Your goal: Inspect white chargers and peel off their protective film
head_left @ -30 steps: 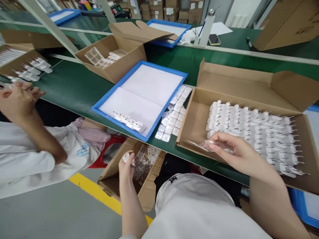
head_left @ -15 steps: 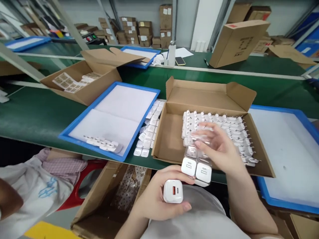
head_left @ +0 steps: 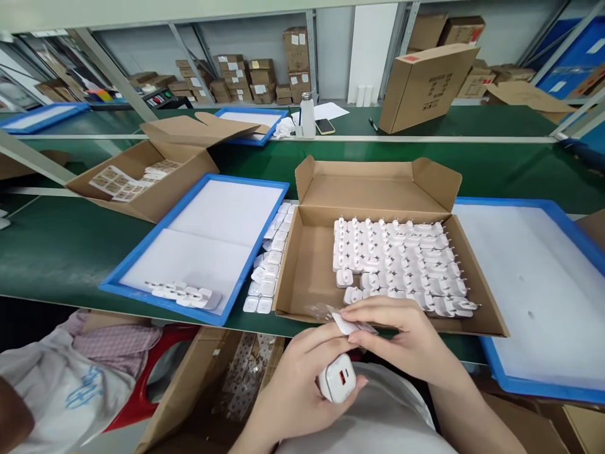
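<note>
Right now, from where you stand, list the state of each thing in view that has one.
Left hand: closed round a white charger, ports showing.
Right hand: fingers at a small white piece; grip unclear.
Charger carton: open, lid up, partly filled.
Sheet carton: open, sheets inside.
Floor carton: open.
Left blue-rimmed tray: short row of chargers on it.
Bottle: upright.
Phone: lying flat.
</note>
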The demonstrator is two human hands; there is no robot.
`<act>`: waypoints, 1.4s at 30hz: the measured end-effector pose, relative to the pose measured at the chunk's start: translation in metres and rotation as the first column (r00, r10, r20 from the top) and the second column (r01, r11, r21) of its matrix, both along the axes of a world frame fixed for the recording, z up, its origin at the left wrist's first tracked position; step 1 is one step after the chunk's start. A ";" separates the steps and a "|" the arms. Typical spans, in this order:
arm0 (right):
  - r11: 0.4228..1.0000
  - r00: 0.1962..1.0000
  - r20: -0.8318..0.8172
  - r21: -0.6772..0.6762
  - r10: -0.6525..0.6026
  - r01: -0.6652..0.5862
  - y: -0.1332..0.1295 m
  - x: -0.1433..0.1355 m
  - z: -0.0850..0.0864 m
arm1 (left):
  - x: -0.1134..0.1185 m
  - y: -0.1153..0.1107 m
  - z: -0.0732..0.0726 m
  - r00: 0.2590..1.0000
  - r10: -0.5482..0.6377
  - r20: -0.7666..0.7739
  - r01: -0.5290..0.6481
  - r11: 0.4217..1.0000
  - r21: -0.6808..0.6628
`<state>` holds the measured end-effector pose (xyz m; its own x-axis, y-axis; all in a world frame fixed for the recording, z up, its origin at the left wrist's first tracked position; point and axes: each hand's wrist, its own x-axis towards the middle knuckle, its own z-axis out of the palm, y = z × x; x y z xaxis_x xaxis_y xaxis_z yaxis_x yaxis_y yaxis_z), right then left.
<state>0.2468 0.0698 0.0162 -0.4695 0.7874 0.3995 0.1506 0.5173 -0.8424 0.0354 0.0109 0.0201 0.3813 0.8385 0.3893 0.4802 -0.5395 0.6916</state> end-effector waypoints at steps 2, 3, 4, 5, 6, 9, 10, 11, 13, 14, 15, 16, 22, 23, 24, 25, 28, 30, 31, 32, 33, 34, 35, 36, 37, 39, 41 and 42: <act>0.999 0.999 -0.008 -0.022 0.032 -0.032 0.001 -0.001 0.004 | 0.001 0.001 0.001 1.000 -0.005 -0.028 0.006 0.999 0.033; 0.999 1.000 -0.013 -0.032 0.027 -0.028 0.001 -0.003 0.005 | 0.001 0.001 0.000 0.999 -0.005 -0.046 0.008 0.999 0.050; 0.999 1.000 -0.022 -0.047 0.003 -0.004 0.000 -0.005 0.006 | 0.001 0.002 0.000 0.998 -0.008 -0.064 0.013 0.998 0.069; 0.997 0.998 -0.037 -0.065 -0.040 0.038 0.000 -0.007 0.006 | 0.000 0.002 0.000 0.997 -0.016 -0.078 0.023 0.996 0.089; 0.992 0.993 -0.060 -0.088 -0.100 0.095 0.001 -0.009 0.006 | -0.001 0.001 0.000 0.996 -0.022 -0.086 0.031 0.994 0.108; 0.940 0.930 -0.170 -0.164 -0.325 0.299 0.008 -0.010 0.001 | -0.008 -0.002 0.001 0.999 -0.001 -0.043 0.005 0.996 0.092; 0.911 0.890 -0.213 -0.189 -0.402 0.367 0.011 -0.007 -0.001 | -0.011 -0.002 0.002 1.000 0.015 -0.010 -0.014 0.998 0.062; 0.878 0.843 -0.255 -0.214 -0.473 0.428 0.016 -0.004 -0.004 | -0.015 -0.002 0.002 0.999 0.041 0.027 -0.041 0.999 0.024; 0.811 0.743 -0.326 -0.268 -0.584 0.520 0.023 0.006 -0.008 | -0.023 0.001 0.002 0.987 0.133 0.093 -0.127 0.990 -0.060; 0.788 0.704 -0.353 -0.292 -0.616 0.542 0.026 0.011 -0.010 | -0.027 0.005 0.000 0.971 0.210 0.112 -0.198 0.974 -0.108; 0.776 0.682 -0.372 -0.312 -0.630 0.548 0.027 0.015 -0.011 | -0.029 0.010 -0.002 0.947 0.301 0.114 -0.281 0.946 -0.164; 0.776 0.674 -0.385 -0.325 -0.630 0.540 0.028 0.018 -0.013 | -0.031 0.016 -0.006 0.919 0.382 0.100 -0.354 0.909 -0.221; 0.862 0.789 -0.363 -0.316 -0.496 0.396 0.021 0.016 -0.014 | -0.026 0.043 -0.032 0.829 0.559 -0.006 -0.523 0.771 -0.362; 0.870 0.801 -0.356 -0.307 -0.481 0.386 0.020 0.015 -0.015 | -0.025 0.042 -0.034 0.808 0.589 -0.003 -0.549 0.752 -0.365; 0.875 0.809 -0.350 -0.297 -0.472 0.382 0.020 0.015 -0.016 | -0.024 0.040 -0.035 0.789 0.614 0.010 -0.569 0.737 -0.365; 0.880 0.817 -0.344 -0.289 -0.464 0.378 0.019 0.016 -0.016 | -0.024 0.037 -0.035 0.772 0.635 0.030 -0.584 0.727 -0.360; 0.898 0.842 -0.331 -0.270 -0.426 0.348 0.017 0.017 -0.018 | -0.024 0.026 -0.029 0.751 0.644 0.145 -0.581 0.749 -0.319; 0.914 0.859 -0.334 -0.260 -0.388 0.312 0.013 0.015 -0.017 | -0.022 0.020 -0.024 0.762 0.605 0.231 -0.534 0.789 -0.304; 0.923 0.869 -0.335 -0.255 -0.364 0.288 0.010 0.014 -0.016 | -0.020 0.016 -0.021 0.769 0.581 0.265 -0.505 0.808 -0.304; 0.931 0.879 -0.335 -0.252 -0.339 0.263 0.007 0.012 -0.015 | -0.017 0.013 -0.019 0.779 0.558 0.287 -0.475 0.823 -0.310; 0.941 0.890 -0.335 -0.245 -0.310 0.235 0.003 0.010 -0.013 | -0.015 0.010 -0.017 0.794 0.527 0.303 -0.432 0.840 -0.328; 0.951 0.902 -0.332 -0.232 -0.275 0.204 -0.002 0.007 -0.010 | -0.012 0.007 -0.016 0.810 0.489 0.324 -0.374 0.856 -0.356; 0.962 0.914 -0.328 -0.211 -0.237 0.174 -0.007 0.005 -0.008 | -0.008 0.004 -0.015 0.827 0.437 0.355 -0.296 0.874 -0.386; 0.973 0.925 -0.327 -0.183 -0.196 0.142 -0.011 0.002 -0.005 | -0.005 0.001 -0.014 0.842 0.377 0.386 -0.209 0.888 -0.411; 0.983 0.931 -0.330 -0.147 -0.154 0.111 -0.015 0.000 -0.003 | -0.002 -0.001 -0.013 0.851 0.320 0.415 -0.132 0.897 -0.422; 0.995 0.936 -0.340 -0.066 -0.089 0.070 -0.022 -0.003 0.000 | 0.003 -0.005 -0.012 0.859 0.244 0.450 -0.046 0.912 -0.407; 0.998 0.938 -0.342 0.007 -0.058 0.064 -0.026 -0.005 0.002 | 0.007 -0.007 -0.012 0.858 0.235 0.457 -0.054 0.925 -0.375; 0.997 0.940 -0.338 0.039 -0.051 0.068 -0.027 -0.006 0.002 | 0.008 -0.007 -0.013 0.851 0.245 0.464 -0.065 0.927 -0.371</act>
